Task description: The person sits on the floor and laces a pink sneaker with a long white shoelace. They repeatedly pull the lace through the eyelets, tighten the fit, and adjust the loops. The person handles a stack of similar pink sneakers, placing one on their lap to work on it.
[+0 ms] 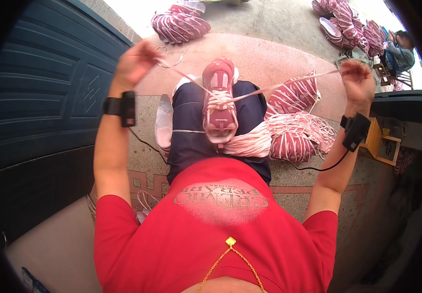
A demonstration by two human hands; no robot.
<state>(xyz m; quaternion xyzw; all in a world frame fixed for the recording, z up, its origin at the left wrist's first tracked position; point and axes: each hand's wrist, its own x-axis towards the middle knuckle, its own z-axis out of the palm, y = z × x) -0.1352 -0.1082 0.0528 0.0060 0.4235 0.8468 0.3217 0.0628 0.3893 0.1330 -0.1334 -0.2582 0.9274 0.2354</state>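
A pink sneaker (219, 122) rests on my lap between my thighs, its toe pointing away from me. Pale pink shoelace (218, 99) crosses its tongue through the eyelets. Both lace ends are drawn up and outward, one to each side. My left hand (140, 63), raised at the far left and a little blurred, is closed on one end, with a loose tail curling beside it. On the far right my right hand (357, 80) pinches the other end, and that lace runs taut to the shoe. A thick hank of pale pink laces (247, 140) lies across my right thigh.
Bundled pink shoe uppers (294, 144) wrapped in laces lie right of my leg. A white shoe piece (164, 124) is by my left leg. More bundles (180, 24) sit farther off. A dark blue door (49, 83) stands left, a wooden stool (379, 141) right. Another person (400, 53) sits far right.
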